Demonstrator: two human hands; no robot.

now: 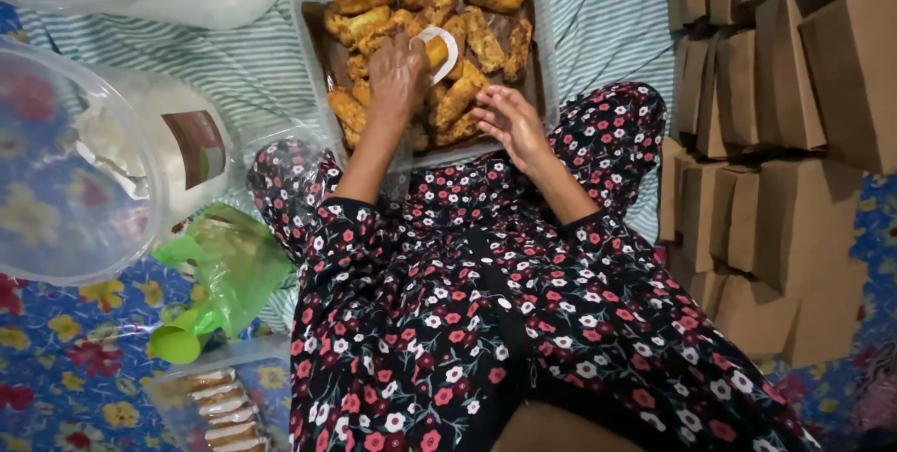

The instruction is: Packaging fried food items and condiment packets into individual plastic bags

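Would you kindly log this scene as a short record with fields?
Left hand: over the fried pieces, fingers at a small white cup
Right hand: open, at the tray near edge
Right side: stacked brown boxes
Left side: clear tubs, green bag
Floor: striped cloth, floral mat

Clear glossy plastic tray (308,4), rough crumbed fried pieces (486,41), matt brown paper boxes (794,88)

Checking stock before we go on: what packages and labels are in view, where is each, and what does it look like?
Boxes: right side, stacked brown cardboard.
Jar: left, clear plastic, lying down, brown and green label.
Green bag: below jar, crumpled.
Tray: top centre, clear, fried pieces; left hand in it.
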